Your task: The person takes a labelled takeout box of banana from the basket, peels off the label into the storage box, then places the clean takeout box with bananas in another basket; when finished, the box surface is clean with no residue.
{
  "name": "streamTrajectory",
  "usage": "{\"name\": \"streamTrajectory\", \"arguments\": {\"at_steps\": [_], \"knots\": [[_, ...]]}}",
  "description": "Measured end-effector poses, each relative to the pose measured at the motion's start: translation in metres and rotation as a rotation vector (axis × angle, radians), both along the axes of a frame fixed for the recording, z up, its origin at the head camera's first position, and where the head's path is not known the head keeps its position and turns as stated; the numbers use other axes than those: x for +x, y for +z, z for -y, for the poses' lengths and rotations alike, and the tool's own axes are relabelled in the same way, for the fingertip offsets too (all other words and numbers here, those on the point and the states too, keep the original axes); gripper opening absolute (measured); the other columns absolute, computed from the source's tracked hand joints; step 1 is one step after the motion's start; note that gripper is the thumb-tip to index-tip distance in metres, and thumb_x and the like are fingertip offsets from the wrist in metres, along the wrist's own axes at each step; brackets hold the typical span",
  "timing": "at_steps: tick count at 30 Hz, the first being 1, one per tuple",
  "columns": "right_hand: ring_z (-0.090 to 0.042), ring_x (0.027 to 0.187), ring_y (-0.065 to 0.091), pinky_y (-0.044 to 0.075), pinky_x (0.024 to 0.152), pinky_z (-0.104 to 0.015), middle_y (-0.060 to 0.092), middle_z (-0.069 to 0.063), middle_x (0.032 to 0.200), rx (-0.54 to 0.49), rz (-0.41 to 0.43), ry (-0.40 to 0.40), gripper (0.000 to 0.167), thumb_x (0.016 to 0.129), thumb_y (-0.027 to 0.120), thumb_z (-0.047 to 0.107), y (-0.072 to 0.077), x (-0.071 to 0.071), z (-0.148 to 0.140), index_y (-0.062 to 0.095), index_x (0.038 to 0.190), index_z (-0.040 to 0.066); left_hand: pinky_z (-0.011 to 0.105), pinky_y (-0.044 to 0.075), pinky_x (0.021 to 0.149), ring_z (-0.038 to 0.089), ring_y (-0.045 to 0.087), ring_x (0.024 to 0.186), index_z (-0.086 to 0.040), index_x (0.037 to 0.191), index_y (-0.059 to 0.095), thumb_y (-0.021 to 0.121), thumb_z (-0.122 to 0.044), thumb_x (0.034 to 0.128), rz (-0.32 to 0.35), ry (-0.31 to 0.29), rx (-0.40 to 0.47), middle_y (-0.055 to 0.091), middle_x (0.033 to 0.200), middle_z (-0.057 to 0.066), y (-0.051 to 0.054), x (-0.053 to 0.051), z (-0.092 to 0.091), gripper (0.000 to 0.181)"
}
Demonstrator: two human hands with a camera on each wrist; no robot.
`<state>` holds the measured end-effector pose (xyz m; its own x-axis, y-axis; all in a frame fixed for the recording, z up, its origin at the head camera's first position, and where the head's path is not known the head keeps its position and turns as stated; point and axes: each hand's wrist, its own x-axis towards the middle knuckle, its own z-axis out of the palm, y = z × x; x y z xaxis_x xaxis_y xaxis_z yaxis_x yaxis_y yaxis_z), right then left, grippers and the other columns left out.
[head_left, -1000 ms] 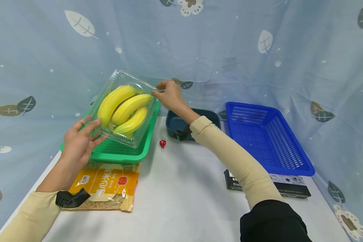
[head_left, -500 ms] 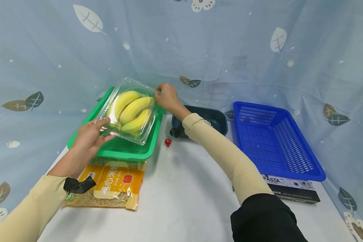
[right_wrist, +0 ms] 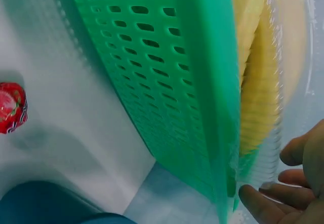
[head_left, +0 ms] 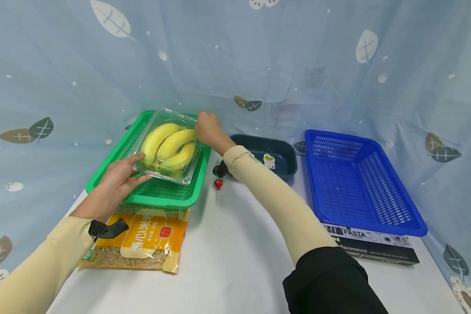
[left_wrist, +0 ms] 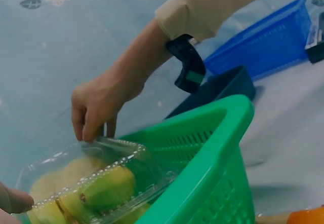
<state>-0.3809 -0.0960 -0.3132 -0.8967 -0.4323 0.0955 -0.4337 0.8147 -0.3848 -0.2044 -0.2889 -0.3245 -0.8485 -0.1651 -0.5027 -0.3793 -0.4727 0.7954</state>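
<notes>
A clear plastic clamshell container (head_left: pixel 191 171) with several yellow bananas (head_left: pixel 168 148) inside is tilted in and over the green basket (head_left: pixel 157 201). My left hand (head_left: pixel 119 181) grips its near-left corner, thumb on top and fingers beneath. At the far-right corner, my right hand (head_left: pixel 209 130) pinches the edge. In the left wrist view the right hand (left_wrist: pixel 98 107) has its fingertips on the container's edge, inside the green rim. From the right wrist, the fingers (right_wrist: pixel 288 196) show close beside the basket's rim, and bananas (right_wrist: pixel 260 82) show through the clear plastic.
A red lollipop (head_left: pixel 218 184) lies right of the green basket. Behind it stands a dark blue bin (head_left: pixel 284 152). Further right, a blue basket (head_left: pixel 361 183) rests by a black pasta box (head_left: pixel 377 248). An orange-and-yellow food bag (head_left: pixel 149 240) lies in front of the green basket.
Both hands have lowered the container of bananas toward the green basket. The head view has shifted slightly, and more of the dark blue bin shows behind the right arm.
</notes>
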Motion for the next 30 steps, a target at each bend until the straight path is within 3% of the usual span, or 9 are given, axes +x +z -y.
{"name": "streamTrajectory", "arguments": {"at_steps": [4, 10, 14, 18, 23, 27, 30], "knots": [[-0.019, 0.070, 0.051, 0.045, 0.060, -0.030, 0.056, -0.006, 0.090, 0.020, 0.017, -0.009, 0.019, 0.105, 0.041, 0.014, -0.003, 0.001, 0.003, 0.060, 0.108, 0.010, 0.033, 0.041, 0.108, 0.021, -0.011, 0.151, -0.034, 0.154, -0.020, 0.047, -0.024, 0.1059, 0.024, -0.016, 0.020, -0.024, 0.163, -0.006, -0.001, -0.006, -0.003, 0.084], [-0.019, 0.065, 0.051, 0.045, 0.058, -0.030, 0.056, -0.007, 0.089, 0.034, 0.012, 0.050, 0.022, 0.106, 0.045, 0.020, 0.000, 0.006, 0.001, 0.059, 0.118, 0.008, 0.033, 0.041, 0.108, 0.023, -0.017, 0.150, -0.036, 0.147, -0.034, 0.041, -0.021, 0.1076, 0.062, -0.066, 0.037, -0.035, 0.159, -0.003, -0.002, -0.014, -0.003, 0.086], [-0.019, 0.070, 0.056, 0.047, 0.066, -0.031, 0.062, -0.011, 0.111, 0.028, 0.014, 0.119, 0.039, 0.106, 0.047, 0.022, 0.004, 0.010, -0.009, 0.052, 0.139, 0.003, 0.035, 0.036, 0.111, 0.024, -0.025, 0.147, -0.041, 0.141, -0.041, 0.033, -0.019, 0.1087, 0.090, -0.093, 0.074, -0.044, 0.153, -0.009, -0.003, -0.015, -0.001, 0.084], [-0.019, 0.082, 0.063, 0.049, 0.076, -0.032, 0.053, -0.014, 0.142, -0.006, 0.038, 0.147, 0.050, 0.106, 0.048, 0.025, 0.013, 0.014, -0.026, 0.041, 0.150, 0.002, 0.038, 0.032, 0.114, 0.027, -0.029, 0.145, -0.041, 0.139, -0.044, 0.031, -0.018, 0.1089, 0.101, -0.122, 0.066, -0.049, 0.149, -0.011, -0.005, -0.015, -0.001, 0.084], [-0.022, 0.107, 0.063, 0.050, 0.089, -0.035, 0.049, -0.014, 0.147, -0.054, 0.004, 0.150, 0.050, 0.106, 0.051, 0.027, 0.022, 0.014, -0.053, 0.044, 0.149, 0.002, 0.053, 0.024, 0.117, 0.034, -0.031, 0.143, -0.039, 0.141, -0.043, 0.031, -0.022, 0.1085, 0.072, -0.162, 0.044, -0.049, 0.149, -0.010, -0.006, -0.019, -0.003, 0.083], [-0.027, 0.095, 0.065, 0.051, 0.087, -0.039, 0.053, -0.017, 0.143, -0.097, -0.032, 0.155, 0.049, 0.105, 0.054, 0.026, 0.024, 0.014, -0.074, 0.047, 0.146, 0.000, 0.062, 0.018, 0.115, 0.042, -0.033, 0.139, -0.036, 0.145, -0.040, 0.032, -0.029, 0.1079, 0.038, -0.211, -0.006, -0.049, 0.149, -0.006, -0.001, -0.020, -0.005, 0.081], [-0.028, 0.103, 0.064, 0.050, 0.092, -0.040, 0.053, -0.017, 0.143, -0.129, -0.050, 0.164, 0.049, 0.104, 0.055, 0.026, 0.029, 0.021, -0.091, 0.048, 0.145, 0.000, 0.064, 0.012, 0.115, 0.045, -0.034, 0.137, -0.036, 0.146, -0.039, 0.035, -0.035, 0.1073, 0.011, -0.263, -0.042, -0.051, 0.148, -0.001, 0.006, -0.017, -0.006, 0.083]]}}
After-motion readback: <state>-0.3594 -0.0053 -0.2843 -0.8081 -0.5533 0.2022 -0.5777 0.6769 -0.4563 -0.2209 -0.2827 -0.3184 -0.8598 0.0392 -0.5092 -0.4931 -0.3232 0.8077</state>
